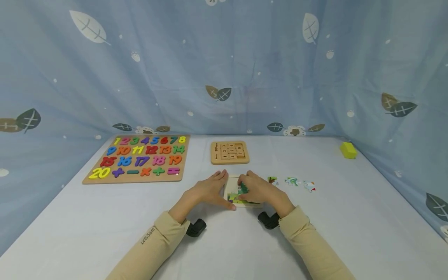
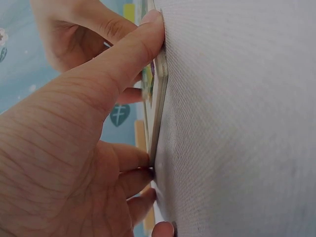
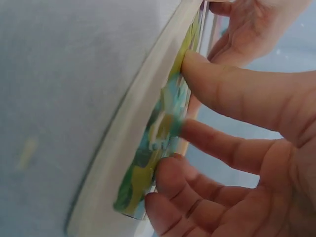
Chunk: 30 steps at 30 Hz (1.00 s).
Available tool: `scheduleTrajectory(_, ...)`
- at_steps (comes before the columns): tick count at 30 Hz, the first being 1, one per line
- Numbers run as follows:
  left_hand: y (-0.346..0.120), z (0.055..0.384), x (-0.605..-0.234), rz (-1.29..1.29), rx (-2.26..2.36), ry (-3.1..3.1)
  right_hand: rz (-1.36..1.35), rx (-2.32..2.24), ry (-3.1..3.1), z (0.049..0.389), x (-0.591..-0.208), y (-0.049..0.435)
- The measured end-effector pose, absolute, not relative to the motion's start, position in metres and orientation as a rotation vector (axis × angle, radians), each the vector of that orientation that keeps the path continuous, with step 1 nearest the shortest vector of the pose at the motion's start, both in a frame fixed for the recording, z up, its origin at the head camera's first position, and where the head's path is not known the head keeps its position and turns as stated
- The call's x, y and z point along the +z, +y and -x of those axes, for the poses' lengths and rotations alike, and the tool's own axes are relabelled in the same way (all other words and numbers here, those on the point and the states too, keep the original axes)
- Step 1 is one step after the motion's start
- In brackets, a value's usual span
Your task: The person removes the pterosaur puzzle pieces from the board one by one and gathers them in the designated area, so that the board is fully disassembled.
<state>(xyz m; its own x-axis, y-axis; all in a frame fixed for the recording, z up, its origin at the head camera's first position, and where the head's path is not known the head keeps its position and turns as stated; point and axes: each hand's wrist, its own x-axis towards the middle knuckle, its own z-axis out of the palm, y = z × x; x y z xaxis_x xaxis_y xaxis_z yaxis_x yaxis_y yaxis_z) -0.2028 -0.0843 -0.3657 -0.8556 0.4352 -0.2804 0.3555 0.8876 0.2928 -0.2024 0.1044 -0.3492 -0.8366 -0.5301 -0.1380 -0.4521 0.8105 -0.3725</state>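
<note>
A shallow wooden jigsaw tray [image 1: 232,182] lies between the two hands, with green and yellow puzzle pieces fitted along its near side. My left hand [image 1: 210,189] is spread at the tray's left side. Its thumb [image 2: 148,37] presses on the near edge, while the other fingertips touch the left edge. Over the tray, my right hand [image 1: 259,188] pinches a puzzle piece [image 3: 170,126] with thumb and index finger, low above the fitted pieces. That piece is blurred in the right wrist view and partly hidden by the fingers.
Loose jigsaw pieces [image 1: 291,181] lie right of the tray. Behind it is a wooden sliding number puzzle [image 1: 227,162]. A board of coloured numbers [image 1: 133,178] lies at the left, a yellow block [image 1: 348,150] at the far right. A blue patterned curtain [image 1: 224,58] hangs behind the table.
</note>
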Motion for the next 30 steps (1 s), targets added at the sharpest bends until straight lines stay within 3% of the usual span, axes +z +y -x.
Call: scheduleTrajectory(30, -0.0837, 0.2029, -0.3632, -0.6, 0.323, 2.711, 0.805, -0.511, 2.866, 0.203, -0.35, 0.1003)
